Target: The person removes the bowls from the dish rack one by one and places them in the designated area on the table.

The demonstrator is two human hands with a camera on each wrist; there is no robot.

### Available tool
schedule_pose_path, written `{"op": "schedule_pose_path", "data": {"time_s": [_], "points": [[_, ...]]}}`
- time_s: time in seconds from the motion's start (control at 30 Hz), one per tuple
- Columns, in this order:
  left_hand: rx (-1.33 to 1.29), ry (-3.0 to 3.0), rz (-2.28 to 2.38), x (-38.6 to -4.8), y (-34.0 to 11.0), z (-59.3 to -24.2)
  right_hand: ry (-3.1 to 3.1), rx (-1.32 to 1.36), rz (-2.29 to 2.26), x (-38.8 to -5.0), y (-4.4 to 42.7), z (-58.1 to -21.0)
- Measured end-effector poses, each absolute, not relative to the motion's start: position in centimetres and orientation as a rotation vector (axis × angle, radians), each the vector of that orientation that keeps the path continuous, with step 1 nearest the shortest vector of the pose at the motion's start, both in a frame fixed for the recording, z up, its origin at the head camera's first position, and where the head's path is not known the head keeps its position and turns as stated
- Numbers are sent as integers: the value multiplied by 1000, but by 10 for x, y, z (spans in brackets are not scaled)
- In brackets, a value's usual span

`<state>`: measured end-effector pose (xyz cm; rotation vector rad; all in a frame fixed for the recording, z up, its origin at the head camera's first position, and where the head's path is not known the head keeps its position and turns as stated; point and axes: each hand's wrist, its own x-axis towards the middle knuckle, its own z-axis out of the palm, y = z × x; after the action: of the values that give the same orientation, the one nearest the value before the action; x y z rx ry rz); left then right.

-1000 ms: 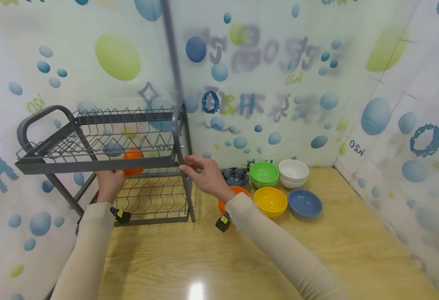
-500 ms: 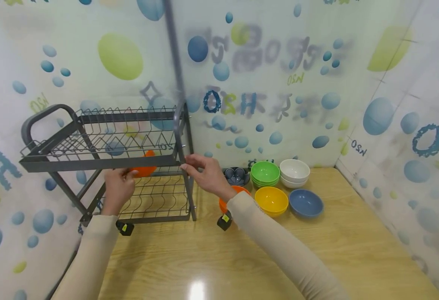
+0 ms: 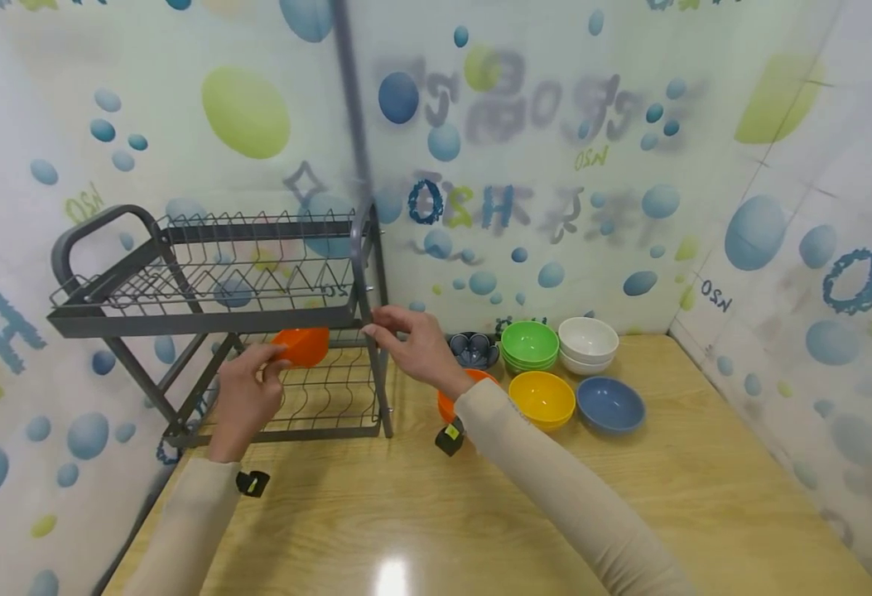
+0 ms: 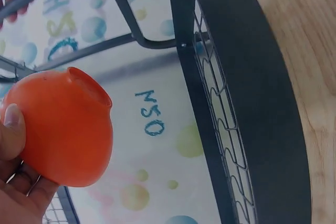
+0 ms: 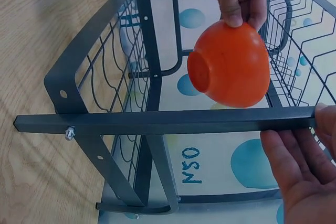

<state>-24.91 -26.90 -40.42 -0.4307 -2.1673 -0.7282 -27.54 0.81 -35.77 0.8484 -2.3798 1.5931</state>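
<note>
Pinched at its rim by my left hand [image 3: 249,399], an orange bowl [image 3: 305,346] is tipped on its side between the two tiers of a dark metal dish rack [image 3: 204,321]. The bowl's outside and foot ring show in the right wrist view, above the lower wire shelf [image 3: 316,397] and apart from it. In the left wrist view the thumb [image 4: 13,129] presses the bowl's wall, with fingers beneath. My right hand [image 3: 424,354] holds the rack's front right post [image 5: 184,123], thumb on one side and fingers on the other.
Right of the rack stand a second orange bowl [image 3: 446,404], partly behind my right forearm, a dark flower-shaped dish [image 3: 473,352], stacked green bowls [image 3: 529,341], white bowls [image 3: 588,339], a yellow bowl [image 3: 541,399] and a blue bowl [image 3: 610,406]. Patterned walls border the wooden table [image 3: 421,505].
My left hand has come rightward and nearer with the orange bowl, which has moved right and slightly lower between the tiers. The right hand stays on the post. The head view has shifted slightly.
</note>
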Motion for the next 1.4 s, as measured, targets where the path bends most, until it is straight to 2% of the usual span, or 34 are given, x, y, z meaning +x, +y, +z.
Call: {"op": "schedule_pose_path", "data": {"time_s": [0.63,0.97,1.4], "points": [[-737,-2057,-597,-189,-246,-390,-2413,871,1613,-275,21,-356],[-945,-1964,-622,-170,-229,-382,-2469,1055,1386,-250,59,-349],[-1150,-1963,-598,-162,-197,-378,-2372,1482,885,-205,102,-349]]}}
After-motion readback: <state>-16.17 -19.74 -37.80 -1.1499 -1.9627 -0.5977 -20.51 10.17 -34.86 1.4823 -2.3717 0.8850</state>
